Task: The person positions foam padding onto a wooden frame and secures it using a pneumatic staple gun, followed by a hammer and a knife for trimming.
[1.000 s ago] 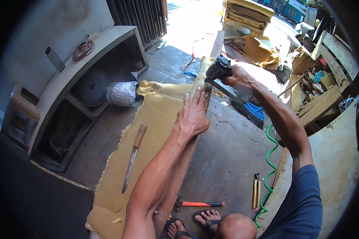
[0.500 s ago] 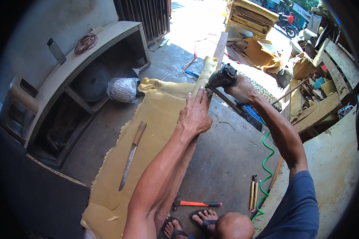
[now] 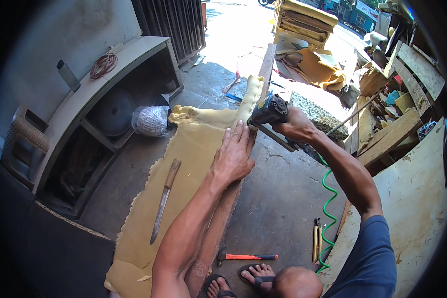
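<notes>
My right hand (image 3: 298, 124) grips a black staple gun (image 3: 270, 109) by its handle, fed by a green coiled hose (image 3: 328, 198). Its nose rests at the edge of a long wooden plank (image 3: 267, 64), where yellow foam sheet (image 3: 196, 154) is folded over. Just beside that nose, my left hand (image 3: 231, 161) presses flat on the foam edge, fingers stretched out. Beyond my fingertips, the folded foam strip (image 3: 253, 89) looks puckered along the plank. A knife with a wooden handle (image 3: 171, 174) lies on the foam, left of my left forearm.
A hammer with an orange handle (image 3: 248, 257) and pincers (image 3: 317, 241) lie on the floor near my feet. At left stands a low cabinet (image 3: 139, 47), with a wrapped bundle (image 3: 150, 121) beside it. Scrap wood (image 3: 392, 136) is heaped at right; stacked cushions (image 3: 305, 22) stand farther back.
The staple gun and my left hand have shifted slightly nearer to me along the plank's edge. The whole view has tilted a little. The motorcycle rider at the top right is out of view.
</notes>
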`<state>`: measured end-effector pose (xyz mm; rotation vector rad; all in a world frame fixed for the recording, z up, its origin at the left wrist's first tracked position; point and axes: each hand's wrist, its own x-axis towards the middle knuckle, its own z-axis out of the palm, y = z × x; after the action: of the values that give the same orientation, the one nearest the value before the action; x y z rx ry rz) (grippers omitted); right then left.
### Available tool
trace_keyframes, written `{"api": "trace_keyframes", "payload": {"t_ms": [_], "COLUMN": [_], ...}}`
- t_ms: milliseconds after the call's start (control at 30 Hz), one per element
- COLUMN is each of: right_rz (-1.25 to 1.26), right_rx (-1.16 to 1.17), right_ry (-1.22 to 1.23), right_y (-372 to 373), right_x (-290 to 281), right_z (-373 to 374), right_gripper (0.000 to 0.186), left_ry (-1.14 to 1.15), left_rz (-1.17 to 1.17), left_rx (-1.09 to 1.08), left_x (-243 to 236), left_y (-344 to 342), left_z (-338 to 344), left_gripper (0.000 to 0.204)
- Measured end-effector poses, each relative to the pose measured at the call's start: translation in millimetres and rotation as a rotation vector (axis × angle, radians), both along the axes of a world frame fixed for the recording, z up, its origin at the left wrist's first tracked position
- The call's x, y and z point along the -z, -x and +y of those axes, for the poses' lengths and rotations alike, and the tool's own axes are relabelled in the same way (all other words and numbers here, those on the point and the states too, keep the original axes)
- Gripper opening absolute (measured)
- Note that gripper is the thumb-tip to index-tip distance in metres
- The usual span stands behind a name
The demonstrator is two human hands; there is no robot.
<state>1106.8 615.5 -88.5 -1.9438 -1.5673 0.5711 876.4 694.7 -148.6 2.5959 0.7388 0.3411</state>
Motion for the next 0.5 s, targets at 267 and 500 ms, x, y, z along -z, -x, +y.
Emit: {"api": "trace_keyframes", "payload": {"t_ms": [267,500], "right_rz": [0.029,0.043], "right_rx": [-0.020,-0.002], "right_ry": [-0.075,-0.048], "right_y": [0.3,10.6], "right_x": [4.4,-7.0], "right_z": [-1.0,-9.6], "right_gripper": [0.023,0.023], "left_ry": [0.017,0.039], "left_rz": [-0.020,0.009], "left_rx": [-0.034,-0.054], "left_x": [-2.0,-4.7], "left_y": [-3.0,-2.1], "left_z": [-8.2,-9.0], "left_gripper": [0.087,0.088]}}
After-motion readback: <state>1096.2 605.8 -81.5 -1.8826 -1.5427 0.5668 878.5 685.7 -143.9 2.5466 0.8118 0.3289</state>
